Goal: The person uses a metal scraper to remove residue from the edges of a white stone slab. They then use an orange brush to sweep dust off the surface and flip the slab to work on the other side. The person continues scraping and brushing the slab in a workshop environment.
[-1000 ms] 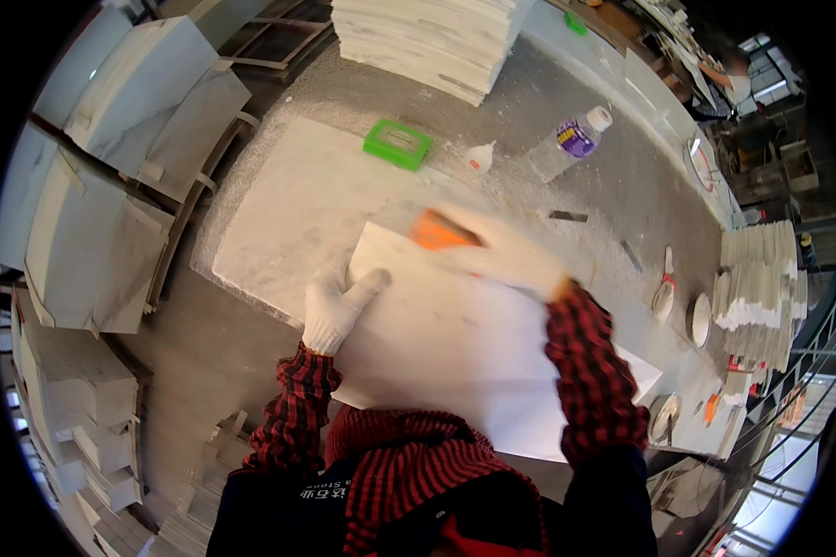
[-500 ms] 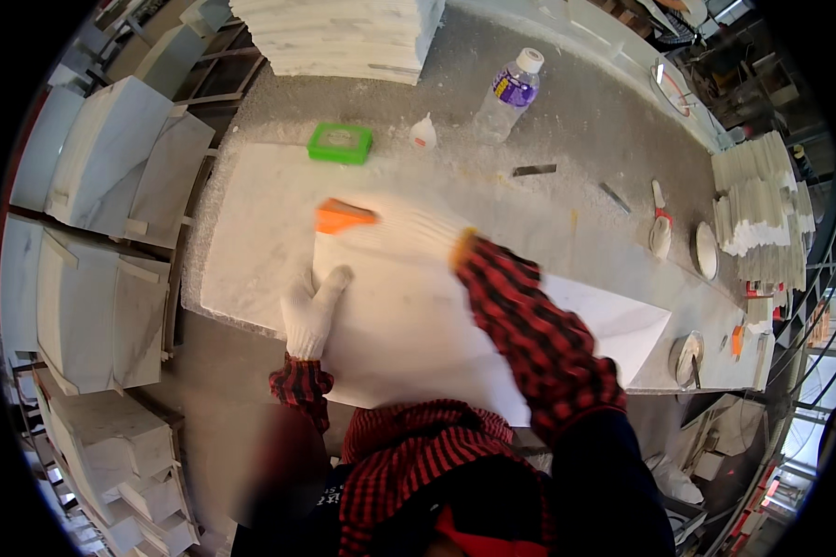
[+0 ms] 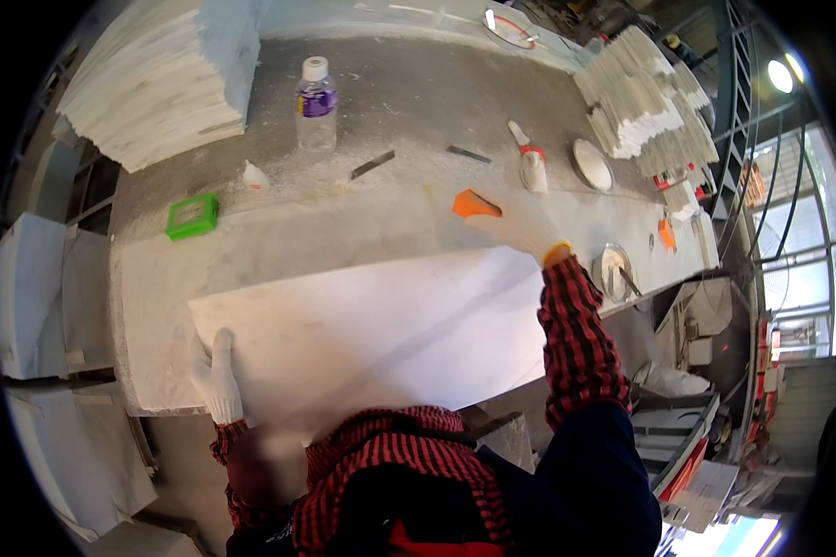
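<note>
A large white slab point(image 3: 372, 334) lies tilted across the near edge of a dusty stone workbench point(image 3: 279, 232). My left hand point(image 3: 218, 381), in a white glove, grips the slab's left edge with the fingers over its top face. At the slab's far right corner my right hand point(image 3: 522, 230), also gloved, is closed around an orange-handled tool point(image 3: 476, 204). The tool's working end is hidden under the hand. Both sleeves are red and black plaid.
On the bench stand a clear bottle with a purple label point(image 3: 316, 102), a green box point(image 3: 192, 215), a small white cone point(image 3: 254, 174), a scraper point(image 3: 529, 165) and round dishes point(image 3: 590, 165). White slab stacks point(image 3: 158, 84) rise at far left, tile stacks point(image 3: 641, 102) at far right.
My right hand has swept the orange-handled tool from the slab's far left corner toward its far right corner. My left hand has stayed at the slab's left edge.
</note>
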The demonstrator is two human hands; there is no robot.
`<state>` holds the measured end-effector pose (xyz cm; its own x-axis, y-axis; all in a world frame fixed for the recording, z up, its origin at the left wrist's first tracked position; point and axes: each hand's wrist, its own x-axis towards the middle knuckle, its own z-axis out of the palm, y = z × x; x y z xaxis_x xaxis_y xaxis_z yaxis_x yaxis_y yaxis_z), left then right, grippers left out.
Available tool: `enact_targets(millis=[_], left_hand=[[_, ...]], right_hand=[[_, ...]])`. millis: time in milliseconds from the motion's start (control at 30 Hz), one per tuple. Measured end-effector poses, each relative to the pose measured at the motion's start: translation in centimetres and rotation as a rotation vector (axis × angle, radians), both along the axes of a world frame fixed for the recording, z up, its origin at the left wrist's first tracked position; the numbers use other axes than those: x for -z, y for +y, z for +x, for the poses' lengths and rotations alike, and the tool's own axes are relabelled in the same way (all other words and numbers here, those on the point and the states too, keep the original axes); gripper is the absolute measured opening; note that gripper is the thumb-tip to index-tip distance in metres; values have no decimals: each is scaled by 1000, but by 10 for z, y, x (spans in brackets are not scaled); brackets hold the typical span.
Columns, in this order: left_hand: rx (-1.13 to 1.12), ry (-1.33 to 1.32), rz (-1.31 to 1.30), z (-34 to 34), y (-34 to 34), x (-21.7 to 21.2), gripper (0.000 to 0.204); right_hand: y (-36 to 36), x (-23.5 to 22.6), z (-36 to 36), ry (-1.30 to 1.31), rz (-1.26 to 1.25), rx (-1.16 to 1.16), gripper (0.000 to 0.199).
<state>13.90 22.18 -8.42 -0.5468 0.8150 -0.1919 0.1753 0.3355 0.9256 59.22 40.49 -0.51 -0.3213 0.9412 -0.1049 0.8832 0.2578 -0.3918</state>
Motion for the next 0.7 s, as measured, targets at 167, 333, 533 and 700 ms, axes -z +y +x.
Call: enact_targets(millis=[167, 333, 533, 700], left_hand=[[2, 41, 119, 12, 5, -2, 40], [-20, 94, 34, 7, 0, -1, 41], [20, 179, 68, 0, -1, 11, 41], [6, 190, 97, 0, 1, 19, 45]], right_hand=[[-5, 34, -46, -269, 129, 154, 43], [-74, 32, -159, 99, 358, -183, 58], [-94, 76, -39, -134, 640, 145, 58], [-122, 98, 140, -319, 676, 640, 56]])
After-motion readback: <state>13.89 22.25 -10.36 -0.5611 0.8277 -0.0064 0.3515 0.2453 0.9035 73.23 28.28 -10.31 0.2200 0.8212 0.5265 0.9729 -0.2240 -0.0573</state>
